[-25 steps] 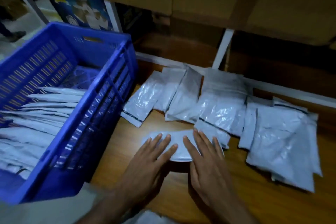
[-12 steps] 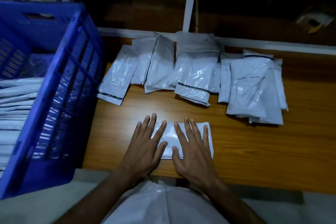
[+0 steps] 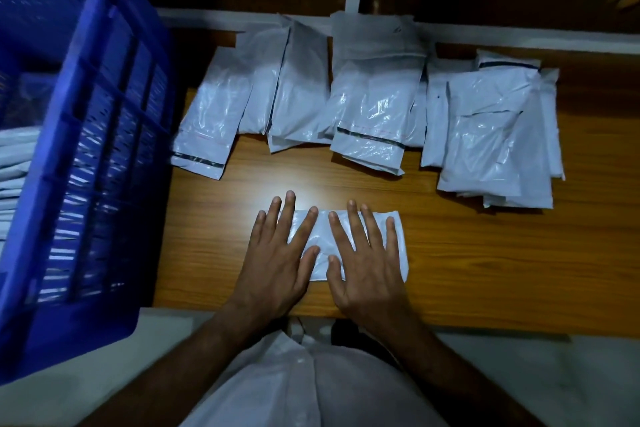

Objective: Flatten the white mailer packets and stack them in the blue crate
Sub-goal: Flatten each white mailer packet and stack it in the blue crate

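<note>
Packet [image 3: 353,246] now drawn clear of pile [image 3: 367,107], pressed flat by left hand [image 3: 277,256] and right hand [image 3: 367,263], fingers spread; crate [image 3: 104,149] transfer judged next.

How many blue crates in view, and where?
1. The blue crate sits at the left of the wooden table, with white packets stacked inside. Nothing suggests another hidden.
</note>
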Motion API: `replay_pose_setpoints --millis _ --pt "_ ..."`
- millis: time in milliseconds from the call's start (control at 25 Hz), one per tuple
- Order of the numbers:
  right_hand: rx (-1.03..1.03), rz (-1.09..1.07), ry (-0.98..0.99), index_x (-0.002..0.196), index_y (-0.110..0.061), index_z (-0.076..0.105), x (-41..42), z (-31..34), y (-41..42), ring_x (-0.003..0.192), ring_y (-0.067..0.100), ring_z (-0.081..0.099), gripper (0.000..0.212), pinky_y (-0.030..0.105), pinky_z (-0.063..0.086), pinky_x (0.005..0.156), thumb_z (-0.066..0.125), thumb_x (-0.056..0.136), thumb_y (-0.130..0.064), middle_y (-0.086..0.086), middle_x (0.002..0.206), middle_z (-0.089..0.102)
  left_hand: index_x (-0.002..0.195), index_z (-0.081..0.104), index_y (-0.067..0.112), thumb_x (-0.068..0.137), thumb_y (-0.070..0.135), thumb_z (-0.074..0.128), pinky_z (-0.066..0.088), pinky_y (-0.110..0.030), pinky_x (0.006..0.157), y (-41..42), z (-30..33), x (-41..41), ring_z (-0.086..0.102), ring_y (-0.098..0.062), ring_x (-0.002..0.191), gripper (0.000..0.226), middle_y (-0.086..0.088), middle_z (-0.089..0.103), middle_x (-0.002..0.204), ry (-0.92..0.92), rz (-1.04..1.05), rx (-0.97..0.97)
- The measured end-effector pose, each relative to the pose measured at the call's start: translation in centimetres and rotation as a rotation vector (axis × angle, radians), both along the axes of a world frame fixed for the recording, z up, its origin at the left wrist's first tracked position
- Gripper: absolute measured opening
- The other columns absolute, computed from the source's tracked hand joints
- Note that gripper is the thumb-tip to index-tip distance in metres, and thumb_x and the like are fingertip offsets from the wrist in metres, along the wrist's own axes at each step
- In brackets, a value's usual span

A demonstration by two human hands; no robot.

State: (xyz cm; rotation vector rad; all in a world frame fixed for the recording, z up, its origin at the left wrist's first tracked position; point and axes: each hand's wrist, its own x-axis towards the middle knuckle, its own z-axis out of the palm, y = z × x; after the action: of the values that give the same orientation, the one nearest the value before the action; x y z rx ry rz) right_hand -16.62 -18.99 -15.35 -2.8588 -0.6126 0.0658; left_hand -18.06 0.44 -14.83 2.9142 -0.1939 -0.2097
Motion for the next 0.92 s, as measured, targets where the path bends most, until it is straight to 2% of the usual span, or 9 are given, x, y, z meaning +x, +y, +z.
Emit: replay_pose_setpoints --millis 120,200,280,400,600,720,800,920 --pt "0.046 0.023 0.017 0.166 -0.020 0.022 0.1 0.0 0.1 0.161 0.026 0.003 0.070 0.063 0.014 0.125 0.044 0.102 -0.040 0.010 0.174 0.008 0.164 0.013 0.025 0.107 0.047 0.028 0.006 -0.052 0.127 0.1 0.3 -0.3 -0.008 -0.028 0.158 0.063 -0.011 -0.006 0.171 0.001 0.012 -0.033" --pt "0.149 -0.009 0.014 0.164 -0.016 0.026 0.2 0.6 -0.9 0.161 0.024 0.004 0.068 0.061 0.012 0.126 0.046 0.103 -0.036 0.010 0.174 0.011 0.164 0.015 0.020 0.106 0.045 0.027 0.007 -0.055 0.126 -0.8 1.1 -0.2 -0.006 -0.029 0.158 0.063 -0.014 -0.002 0.171 -0.024 0.015 -0.033" --pt "0.203 -0.132 -0.003 0.164 -0.014 0.028 0.4 0.9 -2.5 0.161 0.023 0.004 0.066 0.056 0.005 0.129 0.045 0.103 -0.034 0.011 0.174 0.010 0.163 0.018 0.018 0.106 0.043 0.029 0.007 -0.056 0.126 -2.7 1.2 0.4 -0.004 -0.030 0.158 0.063 -0.015 0.002 0.170 -0.049 -0.079 -0.039" --pt "0.127 -0.195 0.014 0.166 -0.016 0.021 0.3 0.4 -4.3 0.161 0.023 -0.001 0.065 0.053 0.008 0.129 0.036 0.107 -0.040 0.011 0.174 0.003 0.163 0.017 0.021 0.107 0.045 0.029 0.012 -0.056 0.124 -4.4 0.6 1.1 -0.002 -0.028 0.158 0.062 -0.012 -0.001 0.171 -0.037 -0.211 -0.018" --pt "0.065 -0.153 0.006 0.166 -0.015 0.019 0.6 -0.5 -4.2 0.161 0.024 0.000 0.065 0.053 0.011 0.129 0.035 0.107 -0.038 0.012 0.174 0.004 0.164 0.014 0.023 0.107 0.044 0.026 0.007 -0.053 0.126 -4.7 0.3 1.4 -0.005 -0.026 0.158 0.062 -0.010 -0.004 0.171 0.002 -0.177 -0.010" --pt "0.093 -0.167 -0.023 0.165 -0.014 0.022 0.3 0.1 -4.0 0.161 0.026 0.002 0.065 0.058 0.009 0.128 0.038 0.106 -0.036 0.014 0.174 0.006 0.164 0.008 0.024 0.108 0.045 0.022 0.000 -0.051 0.127 -4.0 1.3 1.6 -0.014 -0.022 0.157 0.062 -0.007 -0.011 0.171 0.035 -0.183 -0.115" --pt "0.131 -0.098 -0.040 0.165 -0.015 0.025 0.0 0.3 -2.8 0.161 0.027 0.005 0.065 0.059 0.006 0.128 0.043 0.104 -0.033 0.015 0.173 0.009 0.164 0.010 0.024 0.107 0.042 0.025 -0.004 -0.049 0.127 -2.2 1.4 0.9 -0.014 -0.022 0.157 0.062 -0.006 -0.009 0.171 0.017 -0.088 -0.144" --pt "0.074 -0.037 -0.031 0.165 -0.019 0.026 -0.6 0.2 -1.0 0.161 0.027 0.006 0.065 0.060 0.013 0.127 0.044 0.104 -0.035 0.012 0.173 0.011 0.164 0.013 0.021 0.106 0.042 0.027 0.004 -0.052 0.127 0.1 0.9 -0.8 -0.006 -0.024 0.158 0.063 -0.007 -0.002 0.171 -0.026 -0.028 -0.044"
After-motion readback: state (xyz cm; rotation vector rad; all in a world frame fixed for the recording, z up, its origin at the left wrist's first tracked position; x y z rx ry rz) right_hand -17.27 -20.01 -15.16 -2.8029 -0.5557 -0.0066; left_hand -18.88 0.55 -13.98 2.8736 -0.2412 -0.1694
